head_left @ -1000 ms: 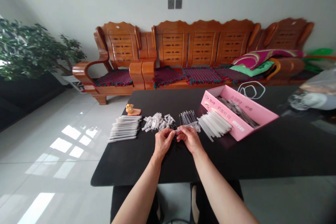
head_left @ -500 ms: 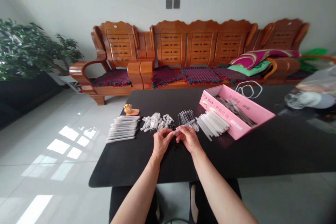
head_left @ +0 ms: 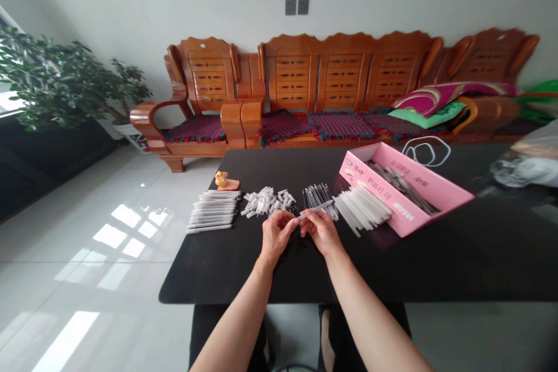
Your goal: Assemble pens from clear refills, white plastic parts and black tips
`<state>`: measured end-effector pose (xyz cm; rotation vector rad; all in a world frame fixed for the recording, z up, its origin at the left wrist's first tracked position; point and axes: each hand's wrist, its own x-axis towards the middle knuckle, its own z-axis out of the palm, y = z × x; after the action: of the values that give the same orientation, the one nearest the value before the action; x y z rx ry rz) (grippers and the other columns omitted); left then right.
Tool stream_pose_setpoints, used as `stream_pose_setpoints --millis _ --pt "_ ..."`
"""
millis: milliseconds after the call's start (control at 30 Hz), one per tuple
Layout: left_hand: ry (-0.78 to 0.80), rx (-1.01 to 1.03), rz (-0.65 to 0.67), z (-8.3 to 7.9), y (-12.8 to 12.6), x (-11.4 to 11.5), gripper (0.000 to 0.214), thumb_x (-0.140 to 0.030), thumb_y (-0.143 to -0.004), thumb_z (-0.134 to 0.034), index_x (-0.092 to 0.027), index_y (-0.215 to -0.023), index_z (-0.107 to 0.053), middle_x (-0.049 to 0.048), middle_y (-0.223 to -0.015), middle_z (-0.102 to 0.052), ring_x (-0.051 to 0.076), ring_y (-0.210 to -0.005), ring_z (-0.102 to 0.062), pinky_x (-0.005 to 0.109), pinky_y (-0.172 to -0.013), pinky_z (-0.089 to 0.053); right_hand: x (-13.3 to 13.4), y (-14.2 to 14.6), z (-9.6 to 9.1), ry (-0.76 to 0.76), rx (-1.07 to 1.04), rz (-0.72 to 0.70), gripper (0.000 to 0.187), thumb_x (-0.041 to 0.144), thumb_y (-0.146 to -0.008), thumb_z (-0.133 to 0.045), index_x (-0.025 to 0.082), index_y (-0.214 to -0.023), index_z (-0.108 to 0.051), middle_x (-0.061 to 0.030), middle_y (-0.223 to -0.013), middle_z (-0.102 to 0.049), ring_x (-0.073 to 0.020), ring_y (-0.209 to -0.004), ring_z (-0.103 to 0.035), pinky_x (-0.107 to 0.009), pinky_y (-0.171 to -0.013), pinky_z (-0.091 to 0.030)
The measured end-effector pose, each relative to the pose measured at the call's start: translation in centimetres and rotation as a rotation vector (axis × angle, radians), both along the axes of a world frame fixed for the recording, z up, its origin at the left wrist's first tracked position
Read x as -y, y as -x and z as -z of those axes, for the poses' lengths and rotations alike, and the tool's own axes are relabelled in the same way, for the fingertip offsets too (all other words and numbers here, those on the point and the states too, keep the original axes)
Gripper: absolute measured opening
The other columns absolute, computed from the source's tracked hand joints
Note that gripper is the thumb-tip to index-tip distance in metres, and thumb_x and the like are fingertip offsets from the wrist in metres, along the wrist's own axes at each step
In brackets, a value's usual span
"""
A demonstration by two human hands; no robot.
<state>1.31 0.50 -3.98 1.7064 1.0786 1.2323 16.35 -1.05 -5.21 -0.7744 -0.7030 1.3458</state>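
Observation:
My left hand (head_left: 275,237) and my right hand (head_left: 322,233) meet over the front middle of the table. Between them is a slim whitish pen (head_left: 323,206), pinched by the fingers of both; its far end sticks out past my right hand. The left fingers close on its near end, whose tip they hide. Just beyond my hands lie a heap of short white pen caps (head_left: 265,202), some small black pieces (head_left: 294,210) and a row of thin dark-filled refills (head_left: 317,193). White pen barrels (head_left: 364,209) are spread to the right of the refills.
A row of capped-looking pens (head_left: 212,211) lies at left, below a small orange figurine (head_left: 222,180). A pink box (head_left: 403,218) holding many dark sticks stands at right on the black table (head_left: 209,273). Behind it are a white cable (head_left: 429,151) and a wooden sofa (head_left: 296,70).
The whole view has shifted slightly, so everything appears a little further right. Both hands keep their hold on the pen, with little other visible movement.

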Motion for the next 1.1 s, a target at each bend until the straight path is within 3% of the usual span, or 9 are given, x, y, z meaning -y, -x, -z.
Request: stream_pose_setpoints --millis 133,400,567,800,867,1000,1100 --pt "-0.007 -0.080 0.037 0.02 0.12 0.08 0.036 -0.040 -0.091 -0.052 -0.015 -0.069 -0.066 -0.0002 -0.057 -0.058 0.010 -0.052 -0.049 0.020 -0.050 -0.034 0.00 0.02 -0.10 0.007 0.006 0.006 0.021 0.034 -0.076 -0.076 0.015 -0.082 -0.073 -0.0026 -0.061 -0.072 -0.0132 -0.042 -0.063 -0.023 -0.040 -0.053" --pt "0.005 0.037 0.018 0.04 -0.09 0.00 0.024 -0.040 -0.082 -0.066 -0.016 -0.086 -0.067 0.0011 -0.070 -0.065 0.012 -0.059 -0.055 0.021 -0.056 -0.041 0.02 0.16 -0.15 -0.001 -0.011 0.014 0.021 0.034 -0.076 -0.076 0.014 -0.082 -0.074 -0.0025 -0.061 -0.071 -0.0130 -0.042 -0.062 -0.023 -0.039 -0.052" --pt "-0.002 -0.058 0.032 0.11 0.02 0.11 0.039 -0.043 -0.092 -0.049 -0.015 -0.070 -0.066 0.0003 -0.060 -0.059 0.011 -0.053 -0.051 0.021 -0.052 -0.037 0.01 0.18 -0.21 0.007 -0.005 0.021 0.021 0.033 -0.076 -0.076 0.013 -0.081 -0.074 -0.0032 -0.060 -0.071 -0.0129 -0.041 -0.062 -0.022 -0.038 -0.051" --pt "-0.016 -0.031 0.008 0.27 -0.08 -0.06 0.024 -0.040 -0.083 -0.064 -0.016 -0.081 -0.068 0.0000 -0.065 -0.063 0.011 -0.057 -0.053 0.020 -0.054 -0.040 -0.02 0.18 -0.26 -0.002 -0.007 0.013 0.021 0.034 -0.076 -0.076 0.014 -0.081 -0.073 -0.0021 -0.059 -0.070 -0.0124 -0.040 -0.061 -0.021 -0.038 -0.051" --pt "-0.014 -0.012 0.002 0.12 -0.06 -0.02 0.025 -0.040 -0.085 -0.061 -0.016 -0.084 -0.068 0.0009 -0.068 -0.065 0.012 -0.059 -0.055 0.020 -0.056 -0.041 0.00 0.20 -0.33 0.002 -0.004 0.015 0.020 0.034 -0.076 -0.076 0.014 -0.081 -0.073 -0.0020 -0.058 -0.070 -0.0124 -0.039 -0.061 -0.021 -0.038 -0.050" --pt "-0.003 -0.077 0.038 0.01 0.04 0.06 0.039 -0.041 -0.092 -0.049 -0.015 -0.069 -0.066 0.0007 -0.059 -0.061 0.011 -0.053 -0.053 0.020 -0.053 -0.038 0.04 0.25 -0.48 0.011 0.003 0.017 0.020 0.033 -0.075 -0.076 0.014 -0.080 -0.073 -0.0022 -0.057 -0.070 -0.0126 -0.038 -0.061 -0.021 -0.037 -0.049" --pt "0.002 -0.111 0.054 0.17 0.09 -0.02 0.038 -0.043 -0.090 -0.053 -0.015 -0.068 -0.066 0.0001 -0.058 -0.061 0.010 -0.050 -0.051 0.020 -0.050 -0.036 0.02 0.26 -0.52 0.015 0.005 0.017 0.020 0.034 -0.075 -0.076 0.014 -0.079 -0.073 -0.0021 -0.057 -0.070 -0.0126 -0.038 -0.060 -0.021 -0.037 -0.049"
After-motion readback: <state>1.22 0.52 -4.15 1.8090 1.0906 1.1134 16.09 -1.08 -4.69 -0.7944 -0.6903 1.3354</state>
